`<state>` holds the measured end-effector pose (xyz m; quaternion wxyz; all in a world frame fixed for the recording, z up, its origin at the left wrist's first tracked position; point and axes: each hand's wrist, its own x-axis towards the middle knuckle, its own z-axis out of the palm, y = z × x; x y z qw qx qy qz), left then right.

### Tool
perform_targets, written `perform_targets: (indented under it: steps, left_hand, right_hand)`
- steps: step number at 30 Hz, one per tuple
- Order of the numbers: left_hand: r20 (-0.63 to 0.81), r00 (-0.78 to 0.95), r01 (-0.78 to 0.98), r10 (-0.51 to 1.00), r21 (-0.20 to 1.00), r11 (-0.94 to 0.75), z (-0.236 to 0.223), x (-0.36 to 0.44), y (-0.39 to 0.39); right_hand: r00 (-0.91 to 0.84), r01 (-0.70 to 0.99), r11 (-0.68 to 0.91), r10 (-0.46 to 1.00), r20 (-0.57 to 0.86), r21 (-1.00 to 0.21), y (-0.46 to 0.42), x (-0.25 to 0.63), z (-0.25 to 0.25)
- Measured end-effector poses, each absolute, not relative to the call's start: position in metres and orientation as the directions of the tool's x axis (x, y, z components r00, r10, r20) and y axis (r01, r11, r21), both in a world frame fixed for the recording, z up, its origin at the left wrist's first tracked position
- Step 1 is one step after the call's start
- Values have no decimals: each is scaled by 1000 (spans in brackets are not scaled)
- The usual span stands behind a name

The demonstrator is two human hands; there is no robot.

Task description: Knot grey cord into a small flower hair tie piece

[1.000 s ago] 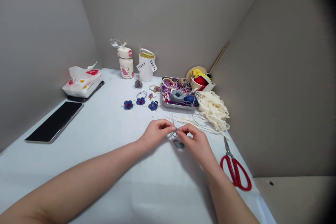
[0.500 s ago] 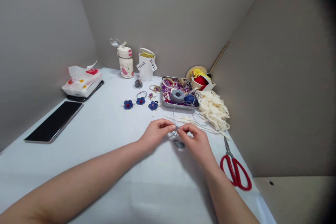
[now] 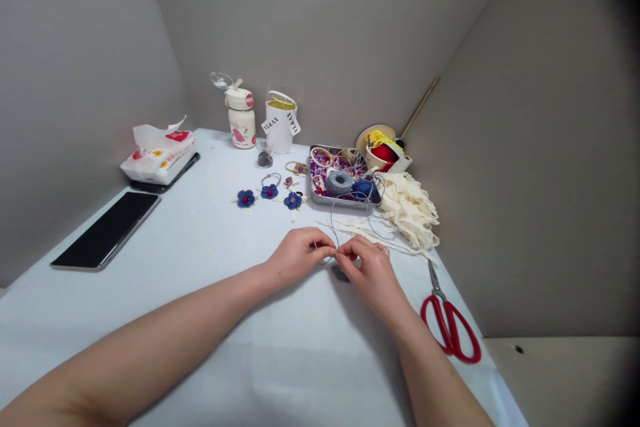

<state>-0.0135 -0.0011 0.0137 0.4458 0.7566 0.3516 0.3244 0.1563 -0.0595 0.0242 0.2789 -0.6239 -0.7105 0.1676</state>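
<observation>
- We see our left hand [image 3: 299, 257] and our right hand [image 3: 371, 277] close together, both narrow, and their fingertips pinch one thin grey cord [image 3: 334, 235].
- From between the hands the cord rises forward, toward a metal tray [image 3: 345, 204] of beads.
- A small dark grey oval piece [image 3: 341, 274] lies just below the right hand, partly hidden by it.
- Right of the right hand are red-handled scissors [image 3: 449, 330]; ahead of it is a pile of cream lace [image 3: 410, 210].
- Ahead of the left hand lie three blue flowers [image 3: 269, 192].
</observation>
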Motion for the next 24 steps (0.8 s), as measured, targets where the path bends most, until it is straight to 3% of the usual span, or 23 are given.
perform_targets:
  steps: [7,16,24]
  left_hand:
    - [80,534,244,842,939,-244,13,-12,-1]
    - [-119,461,29,879,993,118,12,-10,2]
    - [-114,406,-29,907,990,137,14,-7,-2]
  right_hand:
    - [-61,776,158,982,177,-611,-58,158,24]
    - [39,536,35,997,67,-844,-55,158,19]
    - [118,451,-36,993,19,-892,-53,154,15]
